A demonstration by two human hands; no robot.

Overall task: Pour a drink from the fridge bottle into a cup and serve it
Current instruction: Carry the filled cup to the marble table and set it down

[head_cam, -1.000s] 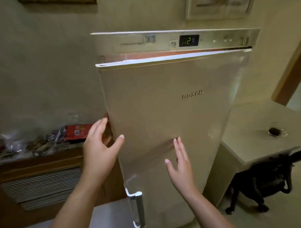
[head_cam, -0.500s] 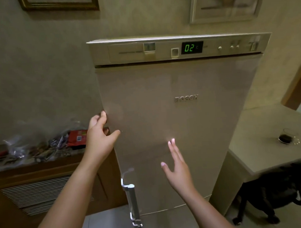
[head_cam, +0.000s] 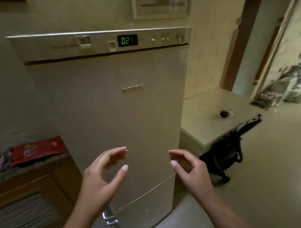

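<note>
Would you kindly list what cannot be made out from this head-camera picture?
- Bottle: not visible; the shut fridge door hides the inside.
- Cup on the side table: too small to judge its fill level.
- Door handle: partly covered by the left hand, cut off by the bottom edge.
- Red packet: print blurred.
- Right hand: empty, forearm cut off below.

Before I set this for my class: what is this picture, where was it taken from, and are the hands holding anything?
It is one view from a wide-angle camera worn on a person's head, looking forward and down. The left hand and right hand are bare, open and empty, raised in front of a shut fridge. Its display reads 02. On the table to the right stands a small glass cup of dark drink. A red packet lies on the left counter.
</note>
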